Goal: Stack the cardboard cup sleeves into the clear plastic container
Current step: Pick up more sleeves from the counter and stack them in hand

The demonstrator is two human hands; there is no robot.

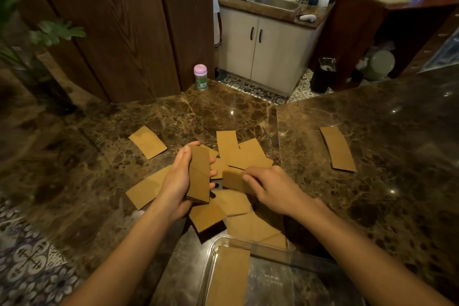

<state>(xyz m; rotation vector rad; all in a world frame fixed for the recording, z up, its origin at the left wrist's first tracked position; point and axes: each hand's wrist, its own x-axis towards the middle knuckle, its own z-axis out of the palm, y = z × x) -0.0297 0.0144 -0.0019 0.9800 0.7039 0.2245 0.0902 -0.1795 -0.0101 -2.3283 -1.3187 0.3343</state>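
A small stack of cardboard cup sleeves [198,171] is gripped on edge in the left hand [177,179], with the thumb laid along one long side and the fingers curled round the other, above the marble counter [372,206]. A single sleeve [233,180], blurred, is pinched by the right hand [275,189] just beside that stack and is judged to be meant for it. Beneath and around both hands a loose pile of sleeves [243,156] is spread flat, many overlapping. Two lie well apart from it: one far sleeve to the left [147,142] and another to the right [337,149]. Nearest the camera the clear plastic container [210,256] is seen, with one flat run of sleeves [228,278] already laid inside along its left side, so the work is judged to be partly done. Trouble is most likely from the held stack: it is clamped only at its edges, and if the new sleeve is pushed in askew the stack could be fanned out or spilled back onto the pile. The lowered stack could also be caught on the container's rim — clear plastic is hard to read against the dark stone. The two outlying sleeves could easily be overlooked. Farther off, a pink-capped bottle [201,77] and a sink [275,2] are seen.
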